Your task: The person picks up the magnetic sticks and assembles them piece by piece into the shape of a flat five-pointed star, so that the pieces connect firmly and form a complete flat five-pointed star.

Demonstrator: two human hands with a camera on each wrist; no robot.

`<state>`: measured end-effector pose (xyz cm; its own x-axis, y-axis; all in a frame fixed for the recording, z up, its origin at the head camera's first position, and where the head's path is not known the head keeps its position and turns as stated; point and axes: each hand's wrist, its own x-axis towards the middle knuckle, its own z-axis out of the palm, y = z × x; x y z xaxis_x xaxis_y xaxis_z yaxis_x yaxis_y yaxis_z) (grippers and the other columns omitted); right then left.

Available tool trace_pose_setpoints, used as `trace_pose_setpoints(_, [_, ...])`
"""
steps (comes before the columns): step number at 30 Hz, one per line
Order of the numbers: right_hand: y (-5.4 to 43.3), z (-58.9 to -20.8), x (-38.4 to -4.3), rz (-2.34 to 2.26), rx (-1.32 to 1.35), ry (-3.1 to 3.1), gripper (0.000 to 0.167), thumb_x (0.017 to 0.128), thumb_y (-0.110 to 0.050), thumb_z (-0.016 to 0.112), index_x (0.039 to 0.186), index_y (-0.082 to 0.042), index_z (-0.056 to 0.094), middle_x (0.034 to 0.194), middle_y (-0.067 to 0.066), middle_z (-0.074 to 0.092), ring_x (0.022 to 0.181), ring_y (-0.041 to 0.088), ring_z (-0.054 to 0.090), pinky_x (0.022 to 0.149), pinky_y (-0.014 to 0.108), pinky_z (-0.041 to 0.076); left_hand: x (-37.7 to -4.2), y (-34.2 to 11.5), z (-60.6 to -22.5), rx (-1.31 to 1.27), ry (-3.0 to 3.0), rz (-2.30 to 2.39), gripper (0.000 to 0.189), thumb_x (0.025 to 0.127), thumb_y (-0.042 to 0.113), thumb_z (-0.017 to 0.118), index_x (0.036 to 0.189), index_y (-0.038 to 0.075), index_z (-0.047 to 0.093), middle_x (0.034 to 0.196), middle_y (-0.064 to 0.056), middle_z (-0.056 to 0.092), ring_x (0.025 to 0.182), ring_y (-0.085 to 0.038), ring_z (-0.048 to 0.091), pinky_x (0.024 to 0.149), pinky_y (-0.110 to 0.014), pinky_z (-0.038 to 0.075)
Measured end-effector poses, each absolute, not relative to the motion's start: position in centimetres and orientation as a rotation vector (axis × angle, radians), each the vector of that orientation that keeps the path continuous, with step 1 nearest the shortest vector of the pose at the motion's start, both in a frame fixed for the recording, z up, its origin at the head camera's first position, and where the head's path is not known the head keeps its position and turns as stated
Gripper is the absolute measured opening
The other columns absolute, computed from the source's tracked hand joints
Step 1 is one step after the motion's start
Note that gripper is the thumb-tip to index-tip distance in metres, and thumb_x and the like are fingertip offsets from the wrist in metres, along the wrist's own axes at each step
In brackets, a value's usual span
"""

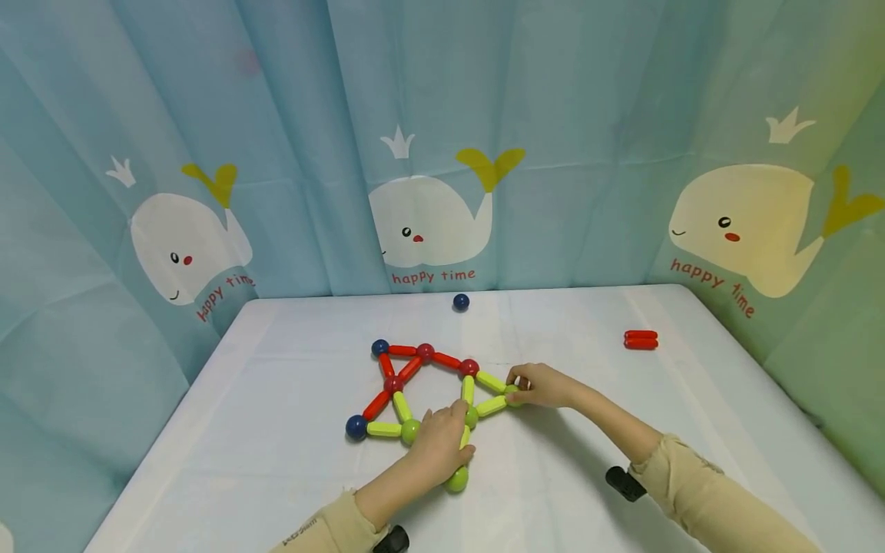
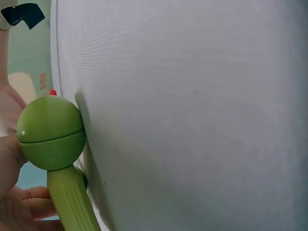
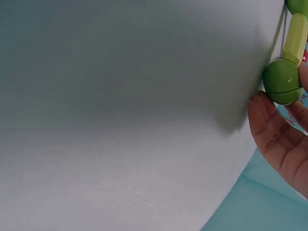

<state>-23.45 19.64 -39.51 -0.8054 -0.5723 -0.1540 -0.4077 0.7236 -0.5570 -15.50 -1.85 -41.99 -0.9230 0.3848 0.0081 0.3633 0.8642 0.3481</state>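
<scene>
A flat frame of magnetic rods and balls lies on the table, with red rods (image 1: 376, 405) at its far left side and yellow-green rods (image 1: 492, 406) nearer and to the right. My left hand (image 1: 437, 447) grips a yellow-green rod (image 2: 71, 199) at the near end, between two green balls. The nearest green ball (image 1: 456, 480) shows just below the thumb; it looms large in the left wrist view. At the frame's right corner, my right hand (image 1: 546, 385) pinches another green ball (image 3: 282, 82), where two yellow-green rods meet.
Beyond the frame, a loose dark blue ball (image 1: 461, 302) sits near the table's back edge. Two red rods (image 1: 641, 339) lie side by side at the right. A blue curtain (image 1: 290, 153) printed with whales hangs behind the white table (image 1: 276, 491).
</scene>
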Motion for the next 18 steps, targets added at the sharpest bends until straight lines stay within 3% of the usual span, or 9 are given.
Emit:
trace_pose_setpoints(7, [19.8, -39.8, -22.4, -0.733, -0.843, 2.667, 0.02, 0.087, -0.019, 0.066, 0.095, -0.001, 0.062, 0.08, 0.001, 0.058, 0.07, 0.008, 0.047, 0.062, 0.021, 0.041, -15.6, -2.4, -41.8, 0.656, 2.941, 0.492, 0.055, 0.079, 0.023, 0.076, 0.123, 0.005, 0.048, 0.11, -0.009, 0.065, 0.109, -0.026, 0.06, 0.1, -0.051, 0.041])
trace_pose_setpoints(13, [20.0, -39.6, -21.2, -0.696, -0.854, 2.643, 0.027, 0.086, -0.026, 0.067, 0.095, -0.001, 0.064, 0.087, 0.002, 0.057, 0.069, 0.007, 0.043, 0.061, 0.019, 0.039, -15.6, -4.0, -41.6, 0.749, 2.836, 0.54, 0.053, 0.08, 0.021, 0.074, 0.126, 0.011, 0.048, 0.129, -0.01, 0.058, 0.128, -0.036, 0.046, 0.104, -0.064, 0.029])
trace_pose_setpoints(18, [20.7, -39.4, -20.8, -0.713, -0.844, 2.633, 0.028, 0.09, -0.03, 0.062, 0.097, -0.003, 0.065, 0.088, 0.001, 0.061, 0.073, 0.006, 0.051, 0.063, 0.02, 0.044, -15.9, -5.4, -41.5, 0.835, 2.761, 0.475, 0.058, 0.083, 0.026, 0.072, 0.133, 0.014, 0.045, 0.14, -0.008, 0.05, 0.134, -0.035, 0.039, 0.107, -0.063, 0.024])
